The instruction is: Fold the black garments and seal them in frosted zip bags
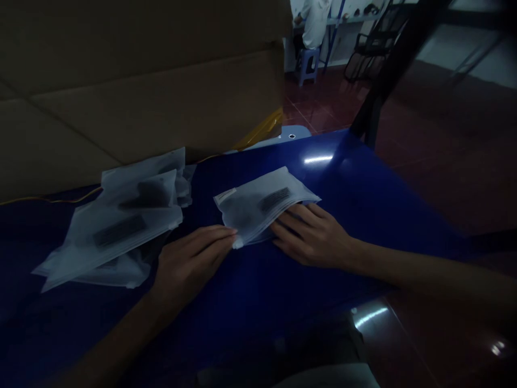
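A frosted plastic zip bag [258,202] with dark printed text and a small pale label at its left corner lies in front of me on a blue tabletop [258,302]. My left hand [194,258] is closed, pinching the bag's near left corner between thumb and fingers. At the bag's near right edge is my right hand [309,237], palm down with fingers stretched and slightly apart. Its fingertips go under or into that edge, so they are partly hidden. To the left of my left hand lies a loose pile of similar frosted zip bags [117,226], some with dark contents showing through.
A large cardboard box [161,108] stands along the table's far left side, with yellow tape [260,129] at its lower corner. A dark post [367,116] rises at the right far corner. Beyond, a person [315,24] sits on a blue stool [309,64] near a dark chair [374,43].
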`<state>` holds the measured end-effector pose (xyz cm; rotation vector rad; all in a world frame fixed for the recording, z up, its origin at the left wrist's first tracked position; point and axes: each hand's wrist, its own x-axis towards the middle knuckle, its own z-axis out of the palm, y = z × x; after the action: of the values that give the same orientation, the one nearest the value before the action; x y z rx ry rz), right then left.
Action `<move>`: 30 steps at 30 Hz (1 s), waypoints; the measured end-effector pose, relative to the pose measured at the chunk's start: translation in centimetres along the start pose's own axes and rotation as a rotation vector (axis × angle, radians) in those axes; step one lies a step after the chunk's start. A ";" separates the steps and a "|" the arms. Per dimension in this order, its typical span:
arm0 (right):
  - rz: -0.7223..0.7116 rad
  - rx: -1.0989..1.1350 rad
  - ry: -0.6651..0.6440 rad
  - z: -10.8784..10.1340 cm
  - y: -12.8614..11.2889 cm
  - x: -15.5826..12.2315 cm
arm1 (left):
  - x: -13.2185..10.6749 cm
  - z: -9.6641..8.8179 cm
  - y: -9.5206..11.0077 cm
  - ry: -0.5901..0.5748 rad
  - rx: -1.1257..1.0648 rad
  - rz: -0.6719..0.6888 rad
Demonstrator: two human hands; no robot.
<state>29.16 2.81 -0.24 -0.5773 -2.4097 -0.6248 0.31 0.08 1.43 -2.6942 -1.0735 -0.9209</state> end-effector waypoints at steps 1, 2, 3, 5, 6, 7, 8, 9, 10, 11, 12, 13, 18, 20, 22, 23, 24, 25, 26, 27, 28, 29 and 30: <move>-0.052 0.024 0.059 -0.1 -0.2 0.0 | -0.2 0.2 0.1 -0.010 -0.025 0.019; -0.108 0.046 0.106 -0.2 -0.4 0.0 | -0.4 0.4 0.3 -0.015 -0.046 0.042; -0.165 0.063 0.141 -0.3 -0.7 0.1 | -0.6 0.6 0.6 -0.027 -0.063 0.070; -0.256 0.089 0.194 -0.3 -1.1 0.1 | -1.0 1.0 1.3 -0.055 -0.093 0.141; -0.285 0.105 0.223 -0.3 -1.2 0.2 | -1.1 1.1 1.7 -0.076 -0.102 0.175; -0.306 0.120 0.252 -0.3 -1.4 0.2 | -1.2 1.3 2.1 -0.074 -0.105 0.208; -0.324 0.134 0.279 -0.3 -1.4 0.2 | -1.3 1.4 2.4 -0.069 -0.107 0.237; -0.336 0.146 0.304 -0.2 -1.5 0.2 | -1.4 1.5 2.7 -0.054 -0.106 0.260; -0.344 0.153 0.324 -0.1 -1.6 0.2 | -1.5 1.7 2.8 -0.035 -0.104 0.276; -0.349 0.155 0.336 -0.1 -1.7 0.2 | -1.6 1.8 2.9 -0.026 -0.103 0.281; -0.348 0.156 0.337 0.0 -1.7 0.2 | -1.7 1.9 2.9 -0.024 -0.105 0.279; -0.341 0.162 0.337 0.0 -1.8 0.2 | -1.8 2.0 2.8 -0.023 -0.112 0.279; -0.299 0.194 0.315 -0.1 -2.3 0.3 | -2.0 2.3 2.4 -0.041 -0.156 0.285; -0.279 0.213 0.293 -0.3 -2.3 0.3 | -1.8 2.2 2.5 -0.047 -0.164 0.283; -0.244 0.258 0.239 -0.4 -2.2 0.4 | -1.4 2.0 2.6 -0.050 -0.163 0.289; -0.219 0.275 0.201 -0.5 -2.0 0.4 | -1.1 1.9 2.6 -0.048 -0.161 0.276; -0.197 0.280 0.168 -0.5 -1.8 0.4 | -0.8 1.6 2.6 -0.049 -0.155 0.252; -0.180 0.268 0.135 -0.5 -1.5 0.4 | -0.4 1.4 2.7 -0.051 -0.146 0.226; -0.167 0.239 0.110 -0.5 -1.3 0.4 | -0.1 1.1 2.6 -0.055 -0.130 0.201; -0.161 0.191 0.099 -0.5 -1.0 0.4 | 0.3 0.9 2.6 -0.059 -0.100 0.193; -0.155 0.131 0.093 -0.5 -0.8 0.3 | 0.5 0.6 2.6 -0.053 -0.062 0.196; -0.144 0.066 0.088 -0.5 -0.5 0.3 | 0.7 0.4 2.5 -0.049 -0.019 0.212; -0.129 0.002 0.081 -0.5 -0.3 0.2 | 0.9 0.2 2.3 -0.037 0.019 0.231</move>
<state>29.09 2.34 0.16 -0.3904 -2.3842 -0.6858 2.45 -1.08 2.02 -2.7536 -0.7509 -0.8195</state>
